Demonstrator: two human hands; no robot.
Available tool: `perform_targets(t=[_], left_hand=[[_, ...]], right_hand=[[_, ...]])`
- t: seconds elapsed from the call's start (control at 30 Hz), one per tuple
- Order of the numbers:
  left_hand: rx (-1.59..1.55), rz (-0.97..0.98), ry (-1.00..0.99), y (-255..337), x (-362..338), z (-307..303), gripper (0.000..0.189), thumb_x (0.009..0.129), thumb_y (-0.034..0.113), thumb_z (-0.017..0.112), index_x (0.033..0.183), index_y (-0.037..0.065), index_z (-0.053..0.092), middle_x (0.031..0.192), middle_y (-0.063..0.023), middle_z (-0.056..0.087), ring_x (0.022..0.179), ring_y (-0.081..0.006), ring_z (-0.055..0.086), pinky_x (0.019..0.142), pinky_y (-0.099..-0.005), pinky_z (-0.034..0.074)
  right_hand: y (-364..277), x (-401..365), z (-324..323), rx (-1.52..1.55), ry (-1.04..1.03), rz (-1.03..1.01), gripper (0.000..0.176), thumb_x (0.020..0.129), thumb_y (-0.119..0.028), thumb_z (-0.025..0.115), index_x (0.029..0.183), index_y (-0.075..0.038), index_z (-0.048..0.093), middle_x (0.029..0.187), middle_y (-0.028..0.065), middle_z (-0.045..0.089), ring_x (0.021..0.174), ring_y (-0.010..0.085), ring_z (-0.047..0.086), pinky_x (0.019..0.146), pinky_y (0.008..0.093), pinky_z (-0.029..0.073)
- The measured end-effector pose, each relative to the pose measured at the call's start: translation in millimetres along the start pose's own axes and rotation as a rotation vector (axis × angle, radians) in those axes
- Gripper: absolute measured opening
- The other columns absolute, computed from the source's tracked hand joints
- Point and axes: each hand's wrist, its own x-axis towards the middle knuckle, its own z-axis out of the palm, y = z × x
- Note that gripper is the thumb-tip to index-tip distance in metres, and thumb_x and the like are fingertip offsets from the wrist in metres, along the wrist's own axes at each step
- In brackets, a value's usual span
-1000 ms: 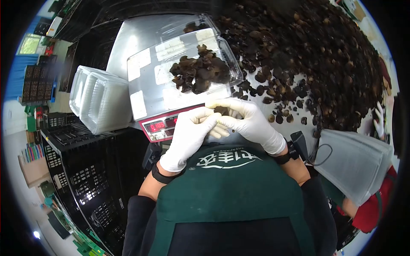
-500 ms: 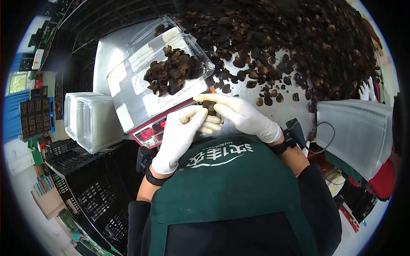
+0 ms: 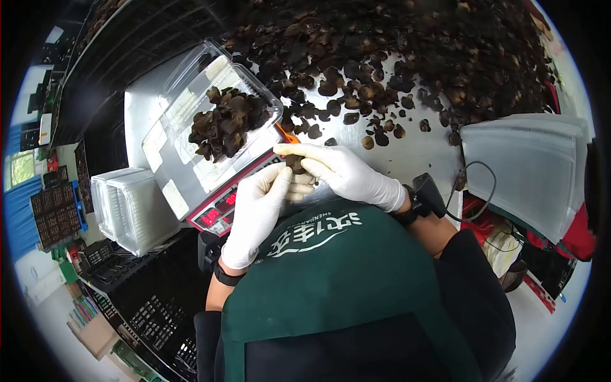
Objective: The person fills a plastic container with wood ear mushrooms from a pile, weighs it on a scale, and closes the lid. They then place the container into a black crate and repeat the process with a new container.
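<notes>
Both my hands wear white gloves and meet in front of my apron. Between them is a small brown wood ear mushroom (image 3: 294,163). My left hand (image 3: 259,202) pinches its near side with thumb and fingers. From the other side my right hand (image 3: 347,170) grips it, index finger stretched along the top. Just beyond the hands, a clear plastic clamshell box (image 3: 270,105) lies open on a scale (image 3: 198,219) with red lit digits. A heap of wood ear mushrooms (image 3: 229,121) sits in the box.
A large pile of wood ears (image 3: 458,51) covers the far table, with loose pieces (image 3: 382,130) scattered nearer. Stacked clear boxes (image 3: 137,207) stand at left, and another stack of clear plastic (image 3: 525,169) at right. Black crates (image 3: 149,305) are at lower left.
The whole view has shifted, so the box and scale appear farther left and lower. My hands keep hold of the wood ear in much the same pose.
</notes>
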Motion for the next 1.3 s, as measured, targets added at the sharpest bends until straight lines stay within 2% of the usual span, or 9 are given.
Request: perform_targets(t=[0.2,0.27,0.53,0.67,0.73,0.83,0.97,1.07,1.3], left_hand=[[0.057,0.037,0.068,-5.2,5.5,3.6,0.028,0.104,0.017,0.055,0.110,-0.007,0.067,0.098,-0.0128,0.075,0.081,-0.0135,0.071,0.076,-0.0246,0.057],[0.115,0.032,0.102,-6.3,5.8,4.2,0.026,0.103,0.015,0.056,0.109,-0.007,0.068,0.097,-0.0117,0.075,0.078,-0.0118,0.071,0.072,-0.0233,0.056],[0.074,0.053,0.107,-3.1,5.6,8.9,0.022,0.103,0.009,0.056,0.110,-0.010,0.065,0.099,-0.0146,0.074,0.083,-0.0177,0.073,0.075,-0.0261,0.056],[0.108,0.106,0.198,2.1,3.0,6.7,0.021,0.102,0.006,0.056,0.114,-0.010,0.063,0.097,-0.0158,0.073,0.085,-0.0201,0.073,0.077,-0.0290,0.059],[0.219,0.266,0.317,6.3,0.7,-7.5,0.022,0.103,0.003,0.053,0.118,-0.010,0.061,0.101,-0.0164,0.073,0.086,-0.0202,0.073,0.079,-0.0295,0.059],[0.515,0.594,0.560,8.9,3.0,-45.2,0.025,0.102,-0.002,0.049,0.123,-0.009,0.061,0.106,-0.0158,0.073,0.088,-0.0186,0.072,0.082,-0.0301,0.058],[1.079,0.636,0.791,6.9,12.8,-81.7,0.033,0.096,0.001,0.060,0.129,0.001,0.061,0.120,-0.0138,0.068,0.107,-0.0239,0.065,0.094,-0.0337,0.050],[1.175,0.561,0.734,7.0,21.1,-80.5,0.048,0.089,0.001,0.065,0.136,0.006,0.057,0.131,-0.0164,0.059,0.122,-0.0316,0.058,0.105,-0.0409,0.044],[1.116,0.493,0.722,-8.4,20.9,-79.0,0.050,0.089,0.001,0.065,0.138,0.007,0.055,0.142,-0.0163,0.052,0.133,-0.0328,0.050,0.110,-0.0415,0.041]], right_hand=[[0.4,-1.0,-2.2,0.036,-0.039,0.011,0.040,0.105,-0.006,0.040,0.144,-0.001,0.050,0.128,0.0137,0.065,0.109,0.0163,0.064,0.097,0.0290,0.048],[9.1,-1.3,0.7,-0.014,0.021,-0.064,0.051,0.094,-0.009,0.057,0.144,-0.007,0.051,0.104,0.0138,0.070,0.086,0.0138,0.066,0.081,0.0289,0.053],[4.4,-1.9,-0.4,-0.307,0.156,-0.283,0.040,0.099,-0.012,0.051,0.139,-0.008,0.054,0.094,0.0161,0.070,0.081,0.0337,0.068,0.073,0.0391,0.055],[-12.4,-8.1,-29.3,-0.385,0.237,-0.202,0.049,0.093,-0.010,0.060,0.141,-0.012,0.055,0.104,0.0152,0.067,0.093,0.0272,0.066,0.086,0.0332,0.054],[11.6,-8.5,-87.7,-0.735,0.547,-0.185,0.053,0.089,-0.024,0.067,0.140,-0.016,0.055,0.121,0.0156,0.065,0.117,0.0306,0.059,0.096,0.0441,0.049],[45.4,-23.0,-173.5,-1.222,0.828,0.051,0.063,0.082,-0.029,0.074,0.141,-0.023,0.055,0.139,0.0152,0.054,0.126,0.0347,0.051,0.105,0.0453,0.046],[66.0,-20.9,-202.2,-1.337,0.767,0.116,0.063,0.081,-0.029,0.075,0.140,-0.027,0.056,0.146,0.0140,0.049,0.128,0.0347,0.049,0.104,0.0452,0.047],[81.3,-6.1,-196.9,-1.268,0.593,0.083,0.049,0.087,-0.024,0.070,0.134,-0.024,0.060,0.142,0.0051,0.052,0.122,0.0311,0.053,0.096,0.0426,0.052],[72.4,0.4,-188.3,-0.995,0.953,-0.230,0.008,0.085,-0.015,0.072,0.092,-0.011,0.072,0.096,0.0044,0.066,0.087,0.0245,0.067,0.075,0.0349,0.055]])
